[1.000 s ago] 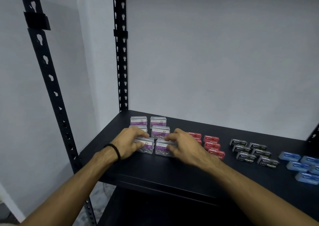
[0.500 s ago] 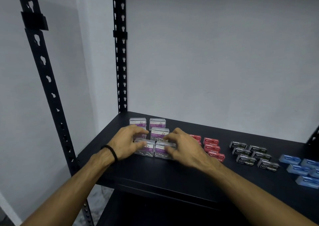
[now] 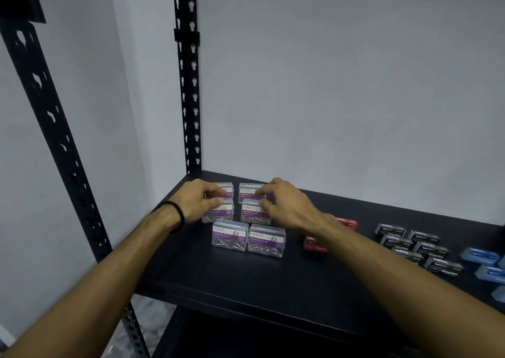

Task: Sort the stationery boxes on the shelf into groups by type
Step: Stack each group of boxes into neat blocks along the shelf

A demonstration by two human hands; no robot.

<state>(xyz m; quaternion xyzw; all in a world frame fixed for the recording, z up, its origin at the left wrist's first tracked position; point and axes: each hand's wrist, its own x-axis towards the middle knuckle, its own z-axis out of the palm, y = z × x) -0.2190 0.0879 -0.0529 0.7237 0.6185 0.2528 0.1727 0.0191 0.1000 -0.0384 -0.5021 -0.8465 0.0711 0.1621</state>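
On the black shelf (image 3: 246, 284), both hands' grip pinches rear paper-clip boxes (image 3: 250, 192); red boxes (image 3: 348, 223) lie behind the right forearm.

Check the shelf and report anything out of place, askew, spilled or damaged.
Nothing stands out. The paper clip boxes sit in neat pairs, closed, with no clips spilled. The red boxes, black boxes and blue boxes each keep to their own group. The left hand and right hand touch the back rows.
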